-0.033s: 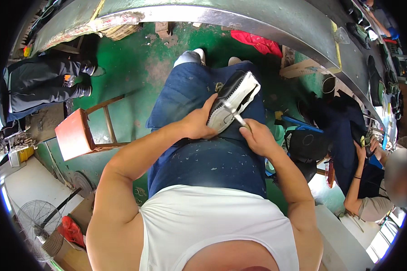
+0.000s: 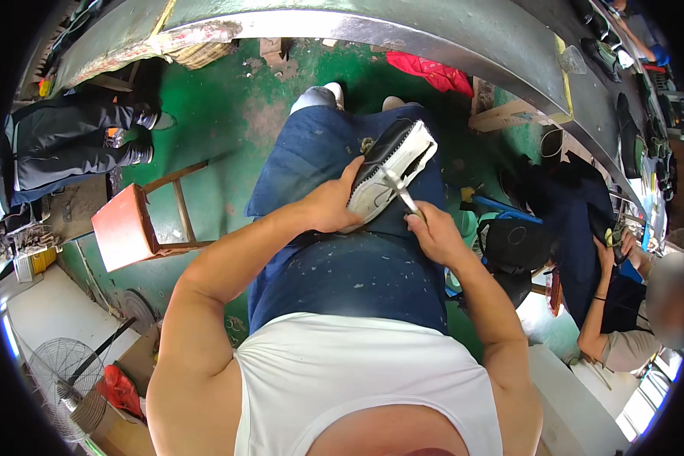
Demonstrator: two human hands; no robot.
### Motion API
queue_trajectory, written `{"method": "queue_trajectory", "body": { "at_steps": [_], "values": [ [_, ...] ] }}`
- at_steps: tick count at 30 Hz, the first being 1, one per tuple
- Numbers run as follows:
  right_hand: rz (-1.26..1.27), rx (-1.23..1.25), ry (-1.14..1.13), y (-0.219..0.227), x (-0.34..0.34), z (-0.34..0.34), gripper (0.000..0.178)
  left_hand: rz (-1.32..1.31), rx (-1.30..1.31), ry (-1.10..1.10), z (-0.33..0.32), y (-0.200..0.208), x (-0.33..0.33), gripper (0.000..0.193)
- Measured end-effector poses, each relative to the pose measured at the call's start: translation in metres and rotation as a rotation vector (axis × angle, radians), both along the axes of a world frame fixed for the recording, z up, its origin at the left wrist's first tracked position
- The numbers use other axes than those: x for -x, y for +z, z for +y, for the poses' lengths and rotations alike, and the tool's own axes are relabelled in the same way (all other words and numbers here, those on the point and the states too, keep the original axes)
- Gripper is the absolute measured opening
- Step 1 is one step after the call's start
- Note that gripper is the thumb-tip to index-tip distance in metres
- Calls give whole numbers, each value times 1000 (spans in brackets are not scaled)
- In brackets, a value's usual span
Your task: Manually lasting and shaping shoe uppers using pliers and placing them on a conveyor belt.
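A black shoe [image 2: 374, 194] with a pale underside facing up lies tilted across my lap, over a dark blue apron [image 2: 342, 273] with pale specks. A jagged black edge runs along the underside, and an opening shows near its far end. My left hand [image 2: 333, 204] grips the shoe's near end from the left, thumb along its side. In my right hand [image 2: 437, 234], closed round the handle, is a small metal hammer [image 2: 404, 196]. Its head is over the middle of the underside; whether it touches cannot be made out.
A reddish stool [image 2: 125, 228] stands on the green floor at left, near another person's legs [image 2: 76, 144]. A long workbench [image 2: 403, 26] curves across the far side. At right, a seated co-worker [image 2: 623, 327] handles a shoe. A wire-cage fan [image 2: 64, 380] is at lower left.
The hammer head has shifted slightly and turned a little over the shoe's underside. My left hand and the shoe have stayed nearly in place.
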State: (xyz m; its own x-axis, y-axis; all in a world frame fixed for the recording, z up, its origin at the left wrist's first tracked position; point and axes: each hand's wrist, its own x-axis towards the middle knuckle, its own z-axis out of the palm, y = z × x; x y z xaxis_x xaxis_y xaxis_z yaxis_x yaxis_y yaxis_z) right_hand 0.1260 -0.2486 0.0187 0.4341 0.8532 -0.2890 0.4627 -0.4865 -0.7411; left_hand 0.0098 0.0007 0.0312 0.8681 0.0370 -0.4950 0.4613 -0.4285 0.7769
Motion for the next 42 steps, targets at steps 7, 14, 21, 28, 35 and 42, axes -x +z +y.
{"method": "queue_trajectory", "body": {
  "at_steps": [7,14,21,28,35,42],
  "values": [
    [514,-280,-544,-27,18,-37,40,-391,-164,97,39,77,-23,83],
    [592,-355,-686,-23,16,-37,43,-607,271,395,14,59,-111,59],
    [202,-12,-360,3,-5,-23,28,-81,354,-126,14,-13,-84,77],
    [198,169,-287,1,-18,-7,32,-163,-505,-265,-2,-23,-87,34],
    [152,187,-307,-4,-18,-6,31,-296,-142,234,5,-34,-74,21],
    [290,139,-152,42,-38,-3,29,-526,-445,124,-14,-24,-60,20]
  ]
}}
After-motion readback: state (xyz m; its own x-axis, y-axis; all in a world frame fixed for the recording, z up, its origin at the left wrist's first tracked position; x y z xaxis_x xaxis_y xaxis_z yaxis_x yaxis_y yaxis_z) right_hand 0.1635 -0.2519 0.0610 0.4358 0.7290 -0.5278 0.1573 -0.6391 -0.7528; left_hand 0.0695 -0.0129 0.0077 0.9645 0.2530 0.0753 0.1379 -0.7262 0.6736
